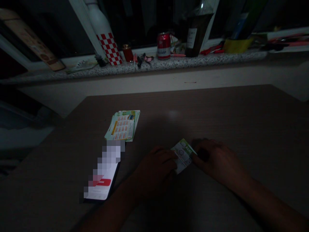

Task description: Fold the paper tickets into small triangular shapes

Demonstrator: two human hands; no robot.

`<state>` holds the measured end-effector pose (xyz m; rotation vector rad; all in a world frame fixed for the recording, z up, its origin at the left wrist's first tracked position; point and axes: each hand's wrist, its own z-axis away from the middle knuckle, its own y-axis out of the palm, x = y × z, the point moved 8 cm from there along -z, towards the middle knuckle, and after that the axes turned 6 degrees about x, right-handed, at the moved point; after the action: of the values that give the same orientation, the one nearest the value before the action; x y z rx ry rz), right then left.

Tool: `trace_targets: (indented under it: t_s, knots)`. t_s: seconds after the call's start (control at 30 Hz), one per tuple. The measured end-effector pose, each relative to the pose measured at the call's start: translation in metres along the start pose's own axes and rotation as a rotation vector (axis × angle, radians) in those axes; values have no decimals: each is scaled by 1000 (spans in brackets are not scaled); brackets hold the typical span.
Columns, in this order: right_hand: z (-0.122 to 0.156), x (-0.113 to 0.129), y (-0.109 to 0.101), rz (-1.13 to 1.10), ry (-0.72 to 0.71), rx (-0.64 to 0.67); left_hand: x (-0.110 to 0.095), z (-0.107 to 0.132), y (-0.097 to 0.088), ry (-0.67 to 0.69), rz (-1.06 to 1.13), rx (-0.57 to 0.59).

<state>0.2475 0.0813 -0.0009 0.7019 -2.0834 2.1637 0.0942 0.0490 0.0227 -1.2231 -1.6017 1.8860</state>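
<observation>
A small green and white printed card (182, 154) lies tilted between my hands, low over the wooden table (217, 112) or on it; I cannot tell which. The fingers of my left hand (158, 166) close over its left edge. My right hand (216, 158) has curled fingers, and its thumb presses at the card's right corner. The undersides of both hands are dark and hidden. To the left sits a loose stack of calendar cards (123, 126), printed in green with orange number grids. Just below the stack lies a phone (102, 188) with a lit screen, partly blurred out.
Behind the table runs a speckled stone windowsill (145, 66). On it stand a white bottle with red checks (109, 45), a red can (163, 46), a dark labelled bottle (194, 37), a yellow container (238, 45) and a tall tan package (33, 40). The room is dim.
</observation>
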Motion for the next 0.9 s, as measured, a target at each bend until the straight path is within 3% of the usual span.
trace_targets:
  t_s: [0.17,0.33,0.7,0.9]
  knots:
    - [3,14,0,-47,-213,-81,2,1,1,-2,10,-20]
    - [10,29,4,-54,-379,-57,3,1,0,-15,24,-11]
    - [10,32,7,-107,-367,29,5,1,-5,-18,46,-4]
    - [6,30,7,-182,-336,-1,6,1,-4,-40,40,27]
